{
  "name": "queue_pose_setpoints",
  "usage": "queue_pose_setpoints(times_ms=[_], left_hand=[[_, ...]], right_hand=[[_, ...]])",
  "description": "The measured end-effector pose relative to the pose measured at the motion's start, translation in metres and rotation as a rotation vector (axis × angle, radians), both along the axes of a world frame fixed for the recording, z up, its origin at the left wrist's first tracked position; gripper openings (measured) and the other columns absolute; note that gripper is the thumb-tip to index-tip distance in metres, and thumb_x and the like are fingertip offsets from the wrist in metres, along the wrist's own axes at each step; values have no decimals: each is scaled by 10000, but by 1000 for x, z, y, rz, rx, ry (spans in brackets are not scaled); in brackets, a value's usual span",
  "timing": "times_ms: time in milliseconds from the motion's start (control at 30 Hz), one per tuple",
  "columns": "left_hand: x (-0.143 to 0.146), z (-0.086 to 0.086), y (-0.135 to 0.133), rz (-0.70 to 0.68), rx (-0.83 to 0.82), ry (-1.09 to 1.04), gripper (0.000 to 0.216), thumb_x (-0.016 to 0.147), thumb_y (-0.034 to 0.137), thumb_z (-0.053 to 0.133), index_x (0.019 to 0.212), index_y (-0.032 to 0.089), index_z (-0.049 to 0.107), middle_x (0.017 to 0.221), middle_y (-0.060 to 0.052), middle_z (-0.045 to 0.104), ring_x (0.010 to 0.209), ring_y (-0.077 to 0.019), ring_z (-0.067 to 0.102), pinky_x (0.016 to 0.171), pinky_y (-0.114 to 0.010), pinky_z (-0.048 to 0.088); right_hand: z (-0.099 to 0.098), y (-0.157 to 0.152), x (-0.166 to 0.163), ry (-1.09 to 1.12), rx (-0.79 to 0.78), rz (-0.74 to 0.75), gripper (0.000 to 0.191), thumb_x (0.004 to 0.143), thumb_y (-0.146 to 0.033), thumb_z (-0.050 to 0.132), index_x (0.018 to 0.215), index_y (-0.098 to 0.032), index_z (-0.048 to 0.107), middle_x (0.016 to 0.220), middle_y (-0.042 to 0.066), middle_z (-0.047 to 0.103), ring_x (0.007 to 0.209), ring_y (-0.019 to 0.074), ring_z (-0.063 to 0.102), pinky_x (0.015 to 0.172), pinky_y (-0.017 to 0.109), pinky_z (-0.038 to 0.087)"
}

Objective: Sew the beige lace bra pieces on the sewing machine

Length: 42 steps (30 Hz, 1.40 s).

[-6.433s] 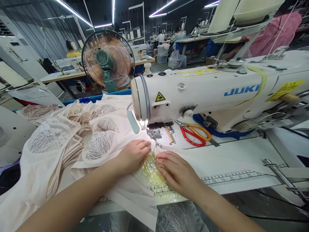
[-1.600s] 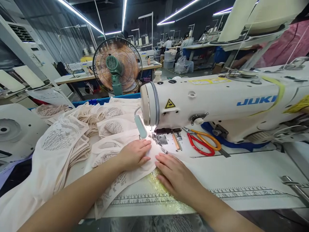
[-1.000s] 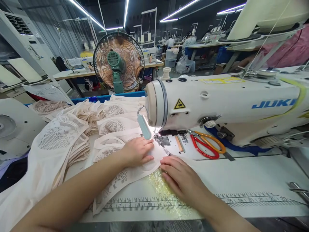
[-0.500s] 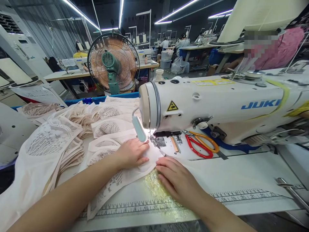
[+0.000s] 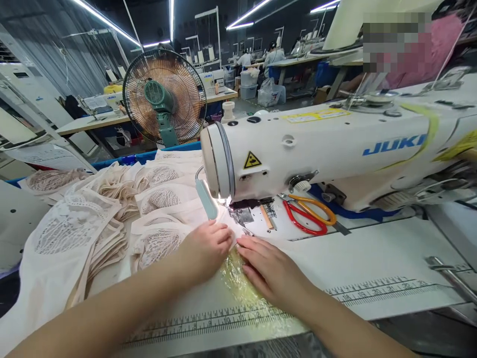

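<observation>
My left hand (image 5: pixel 206 248) lies flat, fingers together, on a beige lace fabric piece (image 5: pixel 156 243) just in front of the needle area (image 5: pixel 233 214) of a white JUKI sewing machine (image 5: pixel 316 149). Close beside it, my right hand (image 5: pixel 270 271) rests palm down with fingers stretched out on the table, over a patch of yellowish clear tape (image 5: pixel 238 286). The fingertips of both hands nearly meet at the presser foot. Neither hand grips anything.
Stacks of beige lace pieces (image 5: pixel 93 219) fill the table's left side. Red and orange scissors (image 5: pixel 307 216) lie under the machine arm. A printed ruler (image 5: pixel 223 318) runs along the white table's front. A standing fan (image 5: pixel 164 97) and other workstations with people are behind.
The fabric piece under my left hand has fed back under the machine; little of it lies in front now. Both hands have drawn closer together near the needle.
</observation>
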State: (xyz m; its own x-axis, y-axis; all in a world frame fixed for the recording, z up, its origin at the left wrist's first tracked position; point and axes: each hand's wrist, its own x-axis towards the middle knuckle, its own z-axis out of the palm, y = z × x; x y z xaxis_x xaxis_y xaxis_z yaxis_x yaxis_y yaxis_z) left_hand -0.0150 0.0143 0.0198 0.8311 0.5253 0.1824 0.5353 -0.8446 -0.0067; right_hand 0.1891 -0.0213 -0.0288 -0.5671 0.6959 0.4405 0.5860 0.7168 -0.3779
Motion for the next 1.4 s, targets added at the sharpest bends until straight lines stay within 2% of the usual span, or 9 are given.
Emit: queue_pose_setpoints(times_ms=[100, 233, 433, 733, 867, 1100, 1233, 1333, 1400], left_hand=[[5, -12, -24, 125, -17, 14, 326, 913, 189, 405, 1181, 82, 557, 1211, -134, 606, 1116, -255, 551, 986, -474, 427], [-5, -22, -21, 78, -13, 56, 378, 922, 154, 379, 1285, 116, 481, 1327, -112, 535, 1210, -258, 488, 1020, -487, 385], [-17, -17, 9, -12, -16, 16, 315, 932, 142, 377, 1201, 141, 540, 1254, -97, 592, 1171, -248, 514, 975, -483, 400], [-20, -21, 35, -34, 76, -40, 324, 911, 69, 340, 1133, 143, 564, 1207, -105, 616, 1153, -253, 530, 927, -473, 434], [-21, -20, 46, -14, 150, -79, 307, 907, 88, 341, 1059, 160, 597, 1179, -97, 626, 1087, -232, 557, 935, -449, 432], [-23, -23, 69, 52, 150, -43, 290, 941, 204, 355, 1041, 182, 626, 1095, -92, 649, 1035, -234, 567, 885, -399, 461], [-15, -3, 51, 253, 136, 8, 315, 913, 213, 341, 961, 173, 650, 982, -119, 645, 931, -253, 588, 783, -378, 478], [-10, 23, 6, 579, 35, 217, 377, 908, 214, 266, 828, 172, 632, 760, -94, 622, 695, -237, 605, 597, -335, 457], [-14, 34, -31, 712, -133, 403, 390, 923, 281, 255, 818, 189, 620, 704, -65, 617, 617, -229, 610, 560, -328, 451]], right_hand=[[0, 0, 0, 2, -27, 2, 319, 870, -181, 422, 1118, -102, 606, 1218, 159, 622, 1158, 270, 557, 977, 483, 477], [2, -1, 0, -30, -66, 12, 353, 866, -193, 427, 1164, -101, 592, 1262, 156, 596, 1195, 272, 530, 992, 481, 462], [5, 0, 0, -76, -97, 17, 370, 849, -189, 461, 1183, -84, 582, 1328, 166, 542, 1257, 281, 468, 1031, 475, 415], [5, 2, -1, -89, -127, 16, 359, 852, -200, 462, 1169, -88, 589, 1351, 152, 523, 1272, 282, 446, 1040, 477, 398], [6, 2, 0, -94, -141, 16, 355, 860, -218, 457, 1164, -93, 592, 1359, 142, 518, 1275, 275, 441, 1049, 467, 388], [9, 2, 1, -81, -181, 27, 332, 862, -224, 470, 1140, -98, 602, 1348, 140, 529, 1271, 270, 441, 1059, 457, 374], [6, 5, 1, -32, -174, 35, 301, 844, -201, 492, 1108, -112, 609, 1324, 145, 547, 1261, 272, 449, 1054, 465, 375], [10, 3, 2, 46, -144, 47, 278, 839, -188, 492, 1078, -122, 618, 1285, 147, 575, 1239, 276, 469, 1041, 470, 382], [17, -7, 4, 155, -142, 57, 270, 841, -198, 493, 1065, -128, 624, 1244, 141, 603, 1204, 260, 501, 1028, 444, 394]])
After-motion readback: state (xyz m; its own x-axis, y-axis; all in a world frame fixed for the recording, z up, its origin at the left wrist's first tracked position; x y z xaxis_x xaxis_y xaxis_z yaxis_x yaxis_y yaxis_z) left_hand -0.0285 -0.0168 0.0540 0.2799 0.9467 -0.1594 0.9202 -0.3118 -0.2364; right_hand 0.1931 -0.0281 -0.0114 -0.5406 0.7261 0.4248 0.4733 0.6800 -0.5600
